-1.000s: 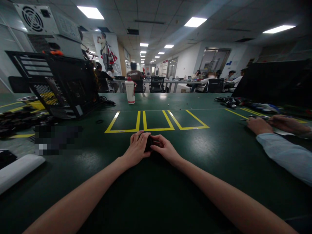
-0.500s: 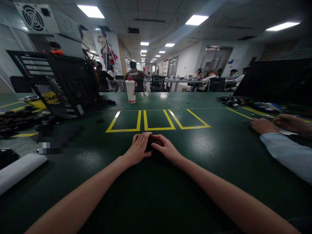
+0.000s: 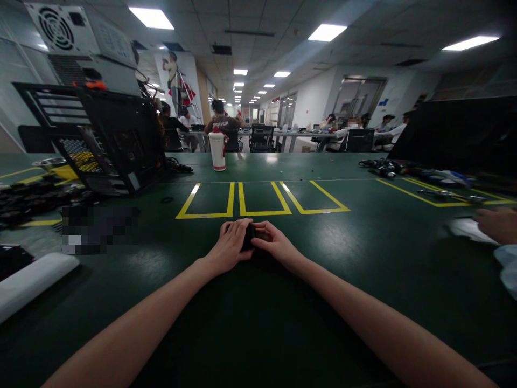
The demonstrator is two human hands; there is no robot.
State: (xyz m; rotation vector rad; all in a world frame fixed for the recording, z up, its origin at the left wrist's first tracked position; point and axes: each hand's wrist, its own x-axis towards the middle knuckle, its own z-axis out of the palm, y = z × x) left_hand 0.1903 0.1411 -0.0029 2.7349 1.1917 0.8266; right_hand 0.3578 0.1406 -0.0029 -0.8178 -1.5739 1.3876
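Between my hands, just below the middle of the head view, is a small black object (image 3: 249,237), mostly covered by fingers, so its kind does not show. My left hand (image 3: 229,243) wraps over it from the left, fingers on top and thumb at the near side. From the right, my right hand (image 3: 276,243) pinches at its side with thumb and curled fingers. Both hands rest low over the dark green tabletop (image 3: 250,323). Beyond them, yellow tape outlines (image 3: 266,213) mark the surface.
A black computer case (image 3: 117,140) with a power supply (image 3: 81,32) on top stands at left. A white bottle (image 3: 218,151) stands ahead. At left lies a white roll (image 3: 36,283). On the right are tools (image 3: 448,195), a dark monitor (image 3: 456,134) and a co-worker's hand (image 3: 498,223) by white material.
My hands keep nearly the same hold on the black object. The co-worker's hands and sleeve have drawn back to the right, uncovering the tools and tape there; the white material there is blurred.
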